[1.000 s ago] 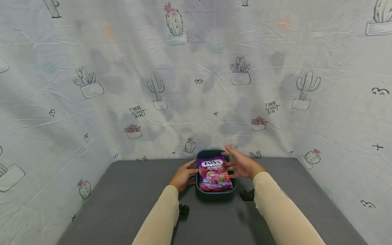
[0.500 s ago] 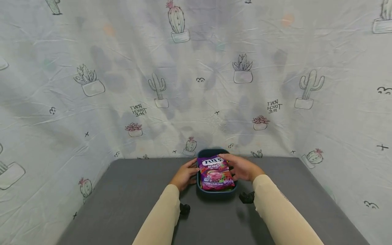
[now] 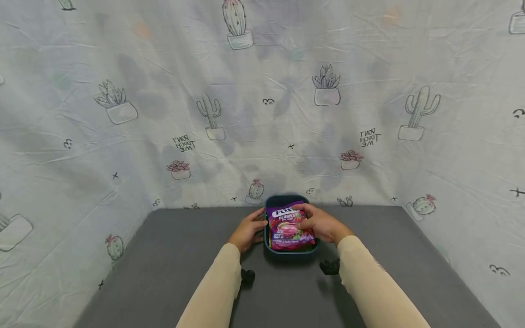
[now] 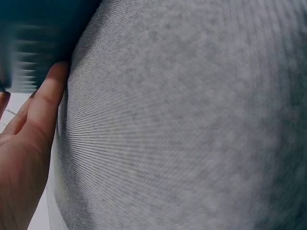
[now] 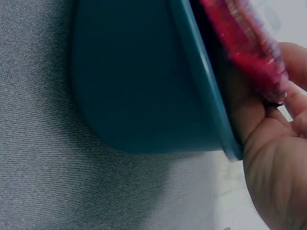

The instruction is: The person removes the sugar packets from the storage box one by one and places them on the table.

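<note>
A purple Fox's berries candy bag (image 3: 288,226) lies in a dark teal container (image 3: 291,252) at the back of the grey table (image 3: 164,273). My right hand (image 3: 321,224) lies over the bag's right side, fingers curled onto it. In the right wrist view the bag's red-purple edge (image 5: 240,48) is pinched by that hand (image 5: 273,177) just above the container's wall (image 5: 144,81). My left hand (image 3: 247,230) rests with straight fingers against the container's left side. The left wrist view has a finger (image 4: 45,103) touching the dark wall (image 4: 33,28).
A crumpled white sheet printed with cacti (image 3: 262,100) hangs as a backdrop behind and to both sides of the table. Small black wrist mounts (image 3: 247,276) (image 3: 330,266) show under each cream sleeve. Grey tabletop stretches towards me.
My right hand has come down from hovering open above the bag and curled its fingers onto the bag's right side. The left hand has stayed against the container.
</note>
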The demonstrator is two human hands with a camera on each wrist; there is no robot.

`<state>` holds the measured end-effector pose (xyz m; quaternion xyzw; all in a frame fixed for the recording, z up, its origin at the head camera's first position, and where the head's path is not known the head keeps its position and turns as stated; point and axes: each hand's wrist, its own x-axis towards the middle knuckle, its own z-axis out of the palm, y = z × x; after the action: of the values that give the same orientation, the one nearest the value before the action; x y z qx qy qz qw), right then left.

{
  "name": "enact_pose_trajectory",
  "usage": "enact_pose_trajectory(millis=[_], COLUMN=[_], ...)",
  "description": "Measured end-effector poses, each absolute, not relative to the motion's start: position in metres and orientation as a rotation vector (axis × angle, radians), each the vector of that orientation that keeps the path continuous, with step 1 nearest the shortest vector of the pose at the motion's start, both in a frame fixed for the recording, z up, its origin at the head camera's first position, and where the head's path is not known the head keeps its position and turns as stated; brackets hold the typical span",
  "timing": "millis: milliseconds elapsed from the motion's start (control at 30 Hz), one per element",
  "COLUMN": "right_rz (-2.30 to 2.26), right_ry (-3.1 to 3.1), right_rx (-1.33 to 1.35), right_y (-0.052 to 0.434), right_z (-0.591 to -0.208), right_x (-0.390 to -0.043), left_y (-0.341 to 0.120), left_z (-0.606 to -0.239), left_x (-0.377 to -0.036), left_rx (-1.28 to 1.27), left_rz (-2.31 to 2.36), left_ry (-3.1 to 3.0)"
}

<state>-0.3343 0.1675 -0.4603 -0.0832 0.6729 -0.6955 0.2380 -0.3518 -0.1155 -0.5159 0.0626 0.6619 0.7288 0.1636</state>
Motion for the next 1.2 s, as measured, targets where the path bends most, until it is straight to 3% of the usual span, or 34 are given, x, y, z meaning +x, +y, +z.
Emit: enact_pose_trajectory(millis=[1200], right_rz=[-2.104], right_ry=[1.804], right_rx=[-0.233], right_y=[0.1763], right_z=[-0.4675], right_x=[-0.3329], left_y=[-0.1123], left_z=[-0.5142], left_x=[-0.3558], left_rx=[0.119], left_rz=[2.079], left_ry=[1.886])
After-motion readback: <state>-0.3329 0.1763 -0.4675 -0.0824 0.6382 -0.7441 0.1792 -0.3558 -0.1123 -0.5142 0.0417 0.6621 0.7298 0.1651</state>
